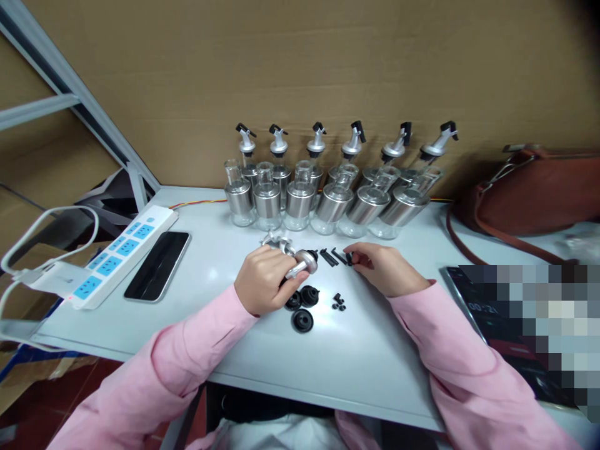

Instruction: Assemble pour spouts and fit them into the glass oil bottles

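My left hand (263,279) is closed around a silver pourer spout (304,264) with a black stopper part at its end. My right hand (388,269) pinches a small black piece (349,258), partly hidden by the fingertips. Beside those fingertips lie thin black levers (329,257) on the table. More silver spouts (280,239) rest just behind my left hand. In front of that hand sit 3 round black stoppers (302,320), and to their right is a small cluster of tiny black caps (338,303).
Glass-and-steel bottles without tops (300,200) stand in a row, with spouted bottles (316,147) behind them against the cardboard. At left are a phone (158,265) and a power strip (124,253). A brown bag (539,194) and a dark tablet (497,337) lie at right.
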`<action>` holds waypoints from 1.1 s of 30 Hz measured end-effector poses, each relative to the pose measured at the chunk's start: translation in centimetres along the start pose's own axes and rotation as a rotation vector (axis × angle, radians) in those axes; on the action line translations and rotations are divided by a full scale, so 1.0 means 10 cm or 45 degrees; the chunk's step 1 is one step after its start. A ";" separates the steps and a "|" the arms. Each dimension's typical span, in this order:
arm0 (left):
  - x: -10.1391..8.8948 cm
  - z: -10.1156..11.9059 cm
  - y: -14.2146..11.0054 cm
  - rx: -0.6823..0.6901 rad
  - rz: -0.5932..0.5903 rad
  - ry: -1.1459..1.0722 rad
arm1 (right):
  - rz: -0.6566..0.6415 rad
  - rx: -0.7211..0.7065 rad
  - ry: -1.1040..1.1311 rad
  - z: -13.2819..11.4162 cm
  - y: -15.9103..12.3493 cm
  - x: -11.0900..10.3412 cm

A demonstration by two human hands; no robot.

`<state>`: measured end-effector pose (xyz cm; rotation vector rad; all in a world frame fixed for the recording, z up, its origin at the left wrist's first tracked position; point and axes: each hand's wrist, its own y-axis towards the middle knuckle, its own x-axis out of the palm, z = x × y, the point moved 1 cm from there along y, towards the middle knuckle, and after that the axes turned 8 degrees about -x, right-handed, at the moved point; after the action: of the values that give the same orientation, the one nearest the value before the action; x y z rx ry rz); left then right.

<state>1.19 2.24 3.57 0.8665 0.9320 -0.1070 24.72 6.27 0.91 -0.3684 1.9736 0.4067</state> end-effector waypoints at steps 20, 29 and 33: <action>0.00 0.00 0.00 0.014 -0.011 0.002 | 0.211 -0.245 -0.078 -0.09 0.02 0.09; 0.00 0.00 -0.01 0.027 0.007 0.017 | 0.065 -0.085 -0.084 0.06 -0.03 -0.02; 0.00 0.00 0.00 0.019 -0.001 0.011 | 0.090 -0.181 -0.048 -0.02 -0.02 0.10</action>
<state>1.19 2.25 3.63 0.8812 0.9403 -0.1110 24.26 5.93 0.03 -0.3793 1.9300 0.5974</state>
